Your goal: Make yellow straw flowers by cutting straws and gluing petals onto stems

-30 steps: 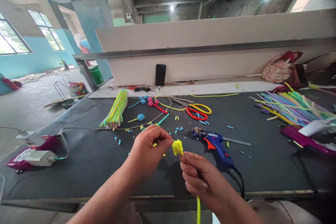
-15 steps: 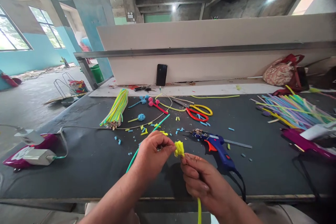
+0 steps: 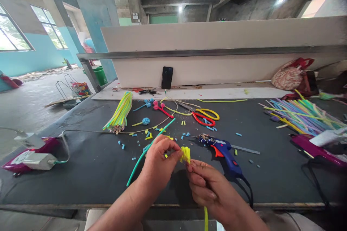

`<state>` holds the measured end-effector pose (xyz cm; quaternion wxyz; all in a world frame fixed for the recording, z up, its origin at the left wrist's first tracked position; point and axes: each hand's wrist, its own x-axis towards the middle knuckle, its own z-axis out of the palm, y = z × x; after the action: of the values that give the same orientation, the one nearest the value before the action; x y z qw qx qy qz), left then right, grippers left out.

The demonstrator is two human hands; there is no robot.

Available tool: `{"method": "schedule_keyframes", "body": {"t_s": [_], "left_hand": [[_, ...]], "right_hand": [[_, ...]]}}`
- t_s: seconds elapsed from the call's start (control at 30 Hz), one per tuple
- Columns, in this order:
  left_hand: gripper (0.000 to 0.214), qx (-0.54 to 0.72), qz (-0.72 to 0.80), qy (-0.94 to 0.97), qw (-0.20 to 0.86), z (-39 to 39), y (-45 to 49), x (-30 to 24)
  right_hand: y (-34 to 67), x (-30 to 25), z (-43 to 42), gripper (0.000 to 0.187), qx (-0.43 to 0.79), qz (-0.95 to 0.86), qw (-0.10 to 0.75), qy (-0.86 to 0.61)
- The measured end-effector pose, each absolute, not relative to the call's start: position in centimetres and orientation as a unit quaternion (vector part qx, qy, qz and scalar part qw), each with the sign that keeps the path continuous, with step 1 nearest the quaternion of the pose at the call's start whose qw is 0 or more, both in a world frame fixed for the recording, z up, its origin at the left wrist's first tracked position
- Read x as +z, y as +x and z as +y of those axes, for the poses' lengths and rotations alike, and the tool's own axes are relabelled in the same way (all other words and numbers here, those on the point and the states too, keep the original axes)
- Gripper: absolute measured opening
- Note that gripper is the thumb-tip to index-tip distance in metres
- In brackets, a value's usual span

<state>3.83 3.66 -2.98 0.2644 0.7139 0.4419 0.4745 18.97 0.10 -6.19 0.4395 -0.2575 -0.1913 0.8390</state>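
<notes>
A bunched yellow head of pipe cleaner [image 3: 185, 154] sits between my two hands, above the front of the dark table. My right hand [image 3: 207, 184] is closed around its base, and a yellow stem hangs out below the fist. With thumb and forefinger together, my left hand [image 3: 159, 160] pinches the head's left edge. A green pipe cleaner [image 3: 141, 157] lies on the table beside and partly behind my left hand. To the right of the hands rests a blue glue gun [image 3: 223, 148] with an orange trigger and a glue stick at its back.
Scissors [image 3: 205, 116] with red and yellow handles lie behind the glue gun. Cut blue and yellow bits [image 3: 149, 136] are scattered about. Bundles of pipe cleaners lie left [image 3: 120, 112] and right [image 3: 306, 113]. A phone [image 3: 167, 77] leans on the back board. Purple power strips [image 3: 29, 157] flank the workspace.
My left hand has shifted slightly right, its fingertips now closer on the yellow head. The green pipe cleaner shows more of its length. My right hand keeps its hold.
</notes>
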Motion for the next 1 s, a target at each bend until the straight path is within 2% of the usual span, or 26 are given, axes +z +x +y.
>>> {"method": "schedule_keyframes", "body": {"t_s": [0.23, 0.47, 0.87, 0.93, 1.0], "left_hand": [[0.010, 0.468, 0.436, 0.731, 0.237, 3.6, 4.0, -3.0], [0.016, 0.468, 0.410, 0.769, 0.144, 3.2, 3.7, -2.5], [0.011, 0.494, 0.439, 0.679, 0.320, 4.6, 2.6, -2.2], [0.010, 0.470, 0.466, 0.687, 0.299, 5.2, 2.0, -2.6], [0.006, 0.421, 0.511, 0.714, 0.226, 6.1, 1.3, -3.1]], "right_hand": [[19.1, -6.2, 0.0, 0.011, 0.838, -0.206, 0.431, -0.261], [19.1, -6.7, 0.2, 0.012, 0.834, -0.211, 0.449, -0.240], [19.2, -6.7, 0.2, 0.010, 0.832, -0.203, 0.459, -0.235], [19.3, -6.7, 0.2, 0.010, 0.831, -0.200, 0.465, -0.231], [19.4, -6.7, 0.2, 0.010, 0.831, -0.199, 0.468, -0.225]]}}
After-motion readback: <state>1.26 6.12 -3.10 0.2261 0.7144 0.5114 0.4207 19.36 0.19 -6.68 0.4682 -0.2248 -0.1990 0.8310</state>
